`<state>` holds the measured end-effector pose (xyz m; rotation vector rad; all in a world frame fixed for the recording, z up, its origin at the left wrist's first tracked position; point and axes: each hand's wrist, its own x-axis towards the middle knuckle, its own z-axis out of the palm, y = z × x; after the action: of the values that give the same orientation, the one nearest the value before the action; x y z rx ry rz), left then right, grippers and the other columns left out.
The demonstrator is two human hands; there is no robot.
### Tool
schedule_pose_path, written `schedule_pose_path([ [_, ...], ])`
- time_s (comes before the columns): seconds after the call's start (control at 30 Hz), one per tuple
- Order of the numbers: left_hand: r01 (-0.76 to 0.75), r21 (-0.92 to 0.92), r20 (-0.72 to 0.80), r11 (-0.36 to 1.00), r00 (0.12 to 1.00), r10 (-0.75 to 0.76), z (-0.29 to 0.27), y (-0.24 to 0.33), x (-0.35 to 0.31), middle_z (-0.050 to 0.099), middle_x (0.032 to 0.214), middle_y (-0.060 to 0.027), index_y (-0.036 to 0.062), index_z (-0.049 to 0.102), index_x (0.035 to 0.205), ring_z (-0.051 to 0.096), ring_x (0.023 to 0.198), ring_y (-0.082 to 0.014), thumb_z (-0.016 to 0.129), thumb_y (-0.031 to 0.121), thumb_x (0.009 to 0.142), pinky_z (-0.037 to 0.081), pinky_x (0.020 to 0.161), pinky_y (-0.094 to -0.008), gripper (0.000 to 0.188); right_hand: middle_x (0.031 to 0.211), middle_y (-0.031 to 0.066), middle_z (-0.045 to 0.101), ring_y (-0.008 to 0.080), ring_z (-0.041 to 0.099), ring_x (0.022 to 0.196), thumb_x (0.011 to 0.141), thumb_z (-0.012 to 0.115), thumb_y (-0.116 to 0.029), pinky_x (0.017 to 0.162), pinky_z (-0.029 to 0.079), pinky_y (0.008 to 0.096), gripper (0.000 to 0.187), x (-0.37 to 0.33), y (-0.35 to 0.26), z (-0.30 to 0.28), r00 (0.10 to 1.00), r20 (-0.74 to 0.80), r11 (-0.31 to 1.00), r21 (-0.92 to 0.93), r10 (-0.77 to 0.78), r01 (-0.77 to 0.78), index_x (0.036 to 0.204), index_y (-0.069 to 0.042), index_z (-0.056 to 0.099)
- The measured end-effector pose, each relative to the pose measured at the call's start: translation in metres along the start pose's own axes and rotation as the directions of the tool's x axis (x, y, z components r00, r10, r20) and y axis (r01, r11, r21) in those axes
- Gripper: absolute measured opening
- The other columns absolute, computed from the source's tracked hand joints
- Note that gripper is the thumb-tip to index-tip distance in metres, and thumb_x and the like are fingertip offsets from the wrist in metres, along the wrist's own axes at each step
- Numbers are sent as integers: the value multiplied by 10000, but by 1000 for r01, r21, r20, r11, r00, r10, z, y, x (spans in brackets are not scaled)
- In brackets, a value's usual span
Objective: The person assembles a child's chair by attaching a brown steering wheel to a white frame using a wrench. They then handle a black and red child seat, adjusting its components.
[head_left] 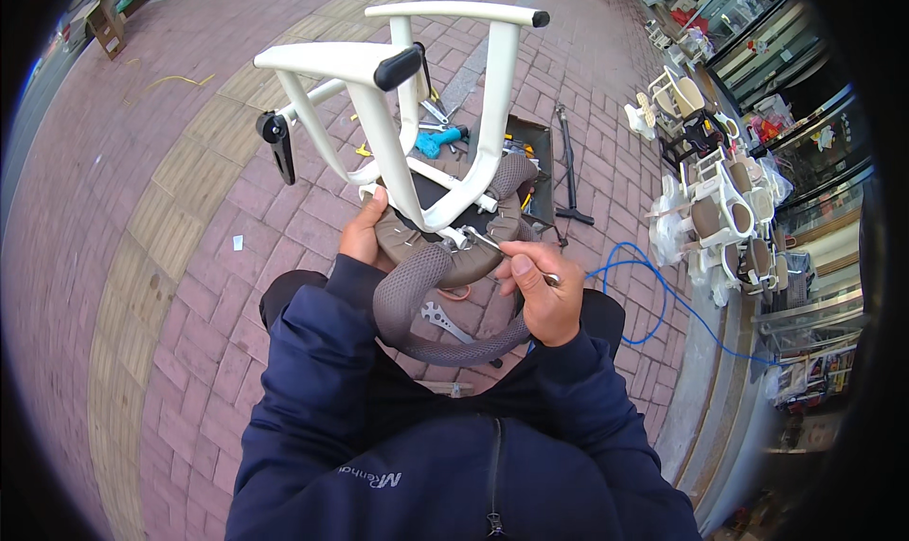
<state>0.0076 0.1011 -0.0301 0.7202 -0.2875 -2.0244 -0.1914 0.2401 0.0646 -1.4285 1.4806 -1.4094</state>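
Note:
A small upturned chair rests on my lap, its white tube legs (383,153) pointing up. Its brown padded seat (402,250) shows the stapled underside, and a grey mesh-covered hoop (407,300) curves round toward me. My left hand (362,230) wraps round the seat's left edge, the thumb on top. In my right hand (544,290) is a silver wrench (485,242), held between thumb and fingers. The wrench's far end meets the bracket where a white tube joins the seat; the fastener there is too small to make out.
On the paving beyond the chair lie a turquoise tool (438,141), a dark toolbox (542,200) and a black T-ended bar (568,162). A flat silver multi-hole wrench (443,321) lies below the hoop. A blue hose (653,266) loops right, toward stacked small chairs (720,214).

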Motion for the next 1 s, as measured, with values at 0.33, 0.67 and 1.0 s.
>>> schedule_pose_path([
  [0.33,-39,-3,45,999,998,39,-5,-1,0,710,1146,-178,-20,586,1291,721,1003,-305,572,313,1058,604,892,-446,407,824,92,712,123,643,662,1050,622,-204,613,504,251,284,-14,7,16,999,-31,1000,5,29,-29,1136,52,710],
  [0.67,-147,108,73,983,987,140,-6,0,1,721,1140,-201,-79,617,1234,727,1026,-313,576,203,1035,602,923,-446,348,789,90,693,126,630,613,1061,592,-199,576,485,254,304,-16,-6,11,991,3,991,-14,131,-131,1112,76,713],
  [1.0,-258,136,162,957,958,235,-8,3,-6,674,1229,-163,-64,525,1351,689,1084,-259,673,329,1019,563,961,-397,535,687,79,702,89,606,556,1002,627,-111,528,470,256,207,1,-33,13,984,26,978,-118,175,-170,1023,59,742],
])
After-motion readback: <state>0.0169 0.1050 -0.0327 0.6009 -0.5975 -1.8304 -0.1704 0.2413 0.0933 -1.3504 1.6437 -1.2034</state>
